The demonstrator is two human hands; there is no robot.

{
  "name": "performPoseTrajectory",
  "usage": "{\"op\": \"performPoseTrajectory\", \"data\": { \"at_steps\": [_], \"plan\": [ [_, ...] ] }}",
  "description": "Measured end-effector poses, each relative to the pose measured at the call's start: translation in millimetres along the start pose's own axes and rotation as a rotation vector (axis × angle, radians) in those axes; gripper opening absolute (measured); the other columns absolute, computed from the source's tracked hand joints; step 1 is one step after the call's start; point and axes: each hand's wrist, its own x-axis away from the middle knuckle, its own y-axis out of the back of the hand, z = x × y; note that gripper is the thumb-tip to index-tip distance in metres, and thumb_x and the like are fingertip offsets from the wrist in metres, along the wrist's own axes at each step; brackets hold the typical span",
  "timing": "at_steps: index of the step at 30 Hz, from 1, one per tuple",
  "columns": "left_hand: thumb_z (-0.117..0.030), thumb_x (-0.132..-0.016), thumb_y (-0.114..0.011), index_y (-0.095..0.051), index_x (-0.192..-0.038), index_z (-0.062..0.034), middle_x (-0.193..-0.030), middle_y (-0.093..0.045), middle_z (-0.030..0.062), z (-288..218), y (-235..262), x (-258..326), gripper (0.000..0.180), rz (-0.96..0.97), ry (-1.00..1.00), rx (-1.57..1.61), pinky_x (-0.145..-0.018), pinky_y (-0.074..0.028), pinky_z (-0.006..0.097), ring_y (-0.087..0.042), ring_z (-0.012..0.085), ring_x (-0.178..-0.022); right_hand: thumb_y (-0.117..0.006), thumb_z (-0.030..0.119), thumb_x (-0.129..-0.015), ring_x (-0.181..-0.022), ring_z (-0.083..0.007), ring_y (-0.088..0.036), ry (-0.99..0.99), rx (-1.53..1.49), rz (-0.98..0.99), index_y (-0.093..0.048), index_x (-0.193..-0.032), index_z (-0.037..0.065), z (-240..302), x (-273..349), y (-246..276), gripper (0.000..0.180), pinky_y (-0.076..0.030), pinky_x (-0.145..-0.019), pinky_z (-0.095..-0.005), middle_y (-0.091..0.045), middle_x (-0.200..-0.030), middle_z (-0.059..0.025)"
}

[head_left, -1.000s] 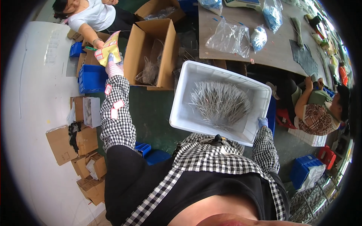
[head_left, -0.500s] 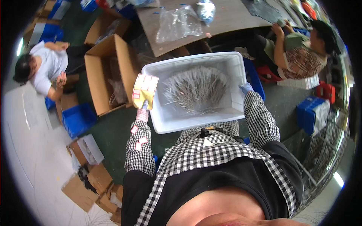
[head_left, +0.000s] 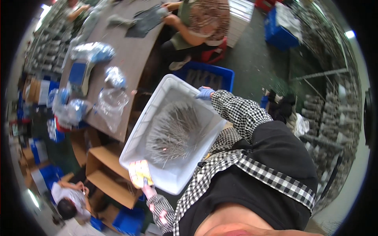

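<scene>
Both my hands carry a white plastic bin [head_left: 171,179] in front of my body. Inside it lies a heap of thin, grey, needle-like pieces [head_left: 173,135]; their exact kind is unclear. My right hand [head_left: 205,93], in a bluish glove, is closed on the bin's right-hand rim. At the opposite end, near the bin's lower left corner, my left hand [head_left: 148,189] is closed on a yellow-and-white card with red markings [head_left: 139,173]. The card covers part of the rim, and some of the left fingers are hidden.
A long table [head_left: 132,74] with plastic bags [head_left: 112,104] runs along the bin's far left side. Beyond the bin, a blue crate [head_left: 226,76] stands by a seated co-worker [head_left: 208,21]. An open cardboard box [head_left: 108,177] and another person [head_left: 71,200] are at lower left. Metal racks [head_left: 327,118] line the right.
My body has turned right, so the surroundings have swung leftward in view. The bin turned along with me, now tilted diagonally in the picture, both hands still holding on.
</scene>
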Motion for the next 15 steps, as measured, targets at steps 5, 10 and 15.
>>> {"op": "performPoseTrajectory", "data": {
  "at_steps": [5, 10, 15],
  "plan": [
    [-0.022, -0.082, -0.067, -0.05, -0.128, -0.0106, -0.114, -0.059, 0.0047, -3, 27, -104, 0.051, 0.062, -0.147, -0.016, -0.077, -0.046, 0.036, -0.055, 0.0184, -0.096, -0.062, 0.058, -0.071, -0.088, -0.0316, -0.065, -0.011, -0.109, -0.08, -0.069, -0.096, 0.001, 4, 13, 25, 0.063, -0.049, -0.078, -0.041, -0.068, -0.091, -0.017],
    [-0.037, -0.09, -0.057, -0.054, -0.124, -0.0023, -0.102, -0.06, 0.006, -29, 3, -140, 0.048, 0.222, -0.754, -0.648, -0.051, -0.043, 0.027, -0.053, 0.015, -0.072, -0.059, 0.061, -0.073, -0.1, -0.0329, -0.061, -0.088, -0.167, -0.069, -0.063, -0.11, 0.001, -38, 42, 67, 0.071, -0.047, -0.085, -0.0403, -0.064, -0.106, -0.0191],
    [-0.018, -0.084, -0.062, -0.048, -0.129, -0.0028, -0.123, -0.055, 0.0077, -94, -227, 17, 0.049, 0.29, -0.154, -0.217, -0.09, -0.042, 0.036, -0.051, 0.0207, -0.108, -0.06, 0.06, -0.074, -0.103, -0.034, -0.06, -0.267, -0.246, -0.205, -0.063, -0.109, 0.001, -166, 86, 135, 0.069, -0.046, -0.088, -0.0407, -0.063, -0.107, -0.0201]
  ]
}}
